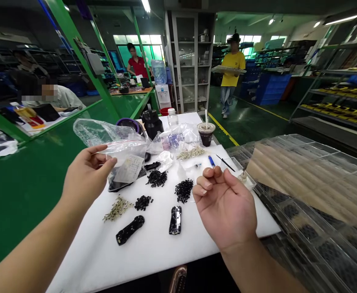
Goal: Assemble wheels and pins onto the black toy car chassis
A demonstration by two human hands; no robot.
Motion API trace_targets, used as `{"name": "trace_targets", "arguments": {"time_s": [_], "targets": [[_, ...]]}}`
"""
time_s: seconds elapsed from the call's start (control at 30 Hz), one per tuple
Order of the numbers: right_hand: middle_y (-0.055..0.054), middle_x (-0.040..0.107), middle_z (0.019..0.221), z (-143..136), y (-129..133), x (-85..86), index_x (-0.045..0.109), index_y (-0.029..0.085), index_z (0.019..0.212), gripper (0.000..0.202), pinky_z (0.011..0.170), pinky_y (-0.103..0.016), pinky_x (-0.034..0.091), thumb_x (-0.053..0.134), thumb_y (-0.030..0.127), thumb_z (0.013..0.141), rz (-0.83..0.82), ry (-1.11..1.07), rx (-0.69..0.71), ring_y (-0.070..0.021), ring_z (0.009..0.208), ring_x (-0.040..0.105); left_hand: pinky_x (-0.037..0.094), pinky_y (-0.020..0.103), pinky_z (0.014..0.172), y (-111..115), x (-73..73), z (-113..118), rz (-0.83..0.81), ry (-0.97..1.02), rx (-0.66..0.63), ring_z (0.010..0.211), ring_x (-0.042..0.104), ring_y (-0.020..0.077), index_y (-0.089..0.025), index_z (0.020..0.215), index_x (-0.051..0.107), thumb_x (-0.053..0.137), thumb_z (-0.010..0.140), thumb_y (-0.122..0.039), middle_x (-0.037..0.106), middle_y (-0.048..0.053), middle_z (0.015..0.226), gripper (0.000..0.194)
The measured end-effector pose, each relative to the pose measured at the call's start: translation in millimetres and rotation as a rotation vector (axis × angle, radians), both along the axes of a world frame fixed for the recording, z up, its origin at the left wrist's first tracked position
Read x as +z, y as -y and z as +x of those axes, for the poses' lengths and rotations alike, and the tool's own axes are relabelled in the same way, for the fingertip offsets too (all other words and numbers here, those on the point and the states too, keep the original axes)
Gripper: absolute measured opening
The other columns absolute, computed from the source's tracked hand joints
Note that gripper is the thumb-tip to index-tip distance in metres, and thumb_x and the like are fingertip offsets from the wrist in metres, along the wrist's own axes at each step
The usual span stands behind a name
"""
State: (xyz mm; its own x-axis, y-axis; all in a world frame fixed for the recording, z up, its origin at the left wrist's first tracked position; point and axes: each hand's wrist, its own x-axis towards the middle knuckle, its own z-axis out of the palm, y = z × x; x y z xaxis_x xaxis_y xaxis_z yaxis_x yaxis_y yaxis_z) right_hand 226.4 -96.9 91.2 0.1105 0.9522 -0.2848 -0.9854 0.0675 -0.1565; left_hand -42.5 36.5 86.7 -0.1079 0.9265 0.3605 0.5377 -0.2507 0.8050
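Note:
My left hand (88,171) hangs over the left side of the white table (154,256), in front of a clear plastic bag (129,148) with a paper label. Its thumb and forefinger are apart, and nothing shows between them. My right hand (227,203) is raised palm up over the right side, its fingers loosely bent with nothing in them. Between the hands lie two black toy-car bodies, one slanted (130,230) and one lengthwise (175,220). Several piles of small black parts (156,178) and a pile of pale, thin pieces (117,209) lie behind them.
Farther back stand a black bottle (152,124), a clear jar (172,118) and an iced drink with a straw (206,134). A blue pen (211,161) lies behind my right hand. Clear trays (318,191) are stacked along the right. Other people are in the background.

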Motion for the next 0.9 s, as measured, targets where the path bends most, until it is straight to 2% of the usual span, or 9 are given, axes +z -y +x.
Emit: {"name": "trace_targets", "arguments": {"time_s": [0.07,0.1,0.23,0.33,0.4,0.47,0.57,0.77,0.9], "targets": [[-0.006,0.055,0.083,-0.7,-0.2,-5.5,0.062,0.019,0.076,0.011,0.056,-0.026,0.043,0.059,0.028,0.081,0.034,0.065,-0.008,-0.0121,0.064,0.046,0.042,0.035,0.055,7.3,4.2,-0.1,0.004,-0.005,0.020,0.071,0.057,0.0208,-0.034,0.123,0.057,0.072,0.081,-0.054,0.060,-0.001,0.091,0.049],[-0.006,0.055,0.083,-0.9,-1.4,-9.3,0.062,0.020,0.078,0.012,0.058,-0.027,0.044,0.057,0.030,0.082,0.081,0.194,-0.024,-0.0131,0.065,0.047,0.046,0.037,0.059,11.8,6.8,0.3,0.007,-0.001,0.015,0.075,0.060,0.0219,-0.034,0.124,0.057,0.073,0.080,-0.053,0.060,-0.001,0.091,0.050],[-0.005,0.055,0.085,1.1,-20.9,-21.7,0.061,0.023,0.089,0.017,0.068,-0.033,0.045,0.051,0.037,0.090,0.337,0.981,-0.068,-0.0173,0.073,0.050,0.057,0.039,0.071,35.8,18.3,6.7,0.011,0.021,-0.082,0.083,0.068,0.0242,-0.033,0.132,0.051,0.080,0.073,-0.045,0.064,0.000,0.084,0.067],[-0.004,0.062,0.099,4.0,-48.4,-19.3,0.069,0.022,0.094,0.013,0.083,-0.033,0.043,0.068,0.031,0.084,0.456,1.277,0.017,-0.0187,0.090,0.055,0.060,0.040,0.069,54.1,24.6,19.1,0.007,-0.007,-0.199,0.082,0.072,0.0267,-0.034,0.139,0.049,0.079,0.074,-0.044,0.071,0.003,0.087,0.072],[-0.004,0.064,0.108,5.5,-67.2,-13.8,0.072,0.022,0.102,0.020,0.086,-0.033,0.041,0.071,0.033,0.085,0.507,1.415,0.115,-0.0194,0.096,0.056,0.061,0.039,0.068,62.7,27.6,28.7,-0.013,-0.046,-0.243,0.078,0.073,0.0267,-0.034,0.142,0.047,0.078,0.075,-0.045,0.073,0.004,0.088,0.075],[-0.004,0.066,0.104,7.2,-82.7,-8.8,0.072,0.021,0.107,0.027,0.079,-0.032,0.042,0.066,0.041,0.089,0.534,1.506,0.234,-0.0185,0.089,0.057,0.061,0.039,0.070,67.6,30.5,36.6,-0.053,-0.076,-0.280,0.078,0.073,0.0265,-0.033,0.146,0.045,0.075,0.079,-0.045,0.074,0.004,0.086,0.074],[-0.003,0.063,0.082,12.1,-97.7,-4.2,0.073,0.017,0.095,0.029,0.063,-0.029,0.038,0.060,0.043,0.093,0.555,1.588,0.389,-0.0147,0.069,0.051,0.060,0.041,0.076,68.3,34.7,41.9,-0.083,-0.100,-0.305,0.080,0.073,0.0272,-0.030,0.148,0.045,0.071,0.083,-0.046,0.075,0.005,0.088,0.072],[0.000,0.055,0.064,22.5,-113.0,5.7,0.066,0.014,0.079,0.026,0.052,-0.024,0.034,0.064,0.038,0.089,0.635,1.595,0.636,-0.0095,0.054,0.044,0.056,0.040,0.079,45.0,33.0,42.1,-0.104,-0.135,-0.329,0.083,0.071,0.0250,-0.025,0.144,0.048,0.060,0.088,-0.043,0.074,0.008,0.097,0.059],[0.000,0.058,0.060,10.4,-120.8,6.2,0.059,0.016,0.080,0.022,0.053,-0.025,0.046,0.060,0.036,0.089,0.649,1.516,0.715,-0.0122,0.052,0.056,0.049,0.041,0.088,31.6,27.3,47.5,0.012,-0.179,-0.169,0.101,0.063,0.0265,-0.023,0.127,0.056,0.065,0.082,-0.038,0.067,0.009,0.111,0.048]]}}
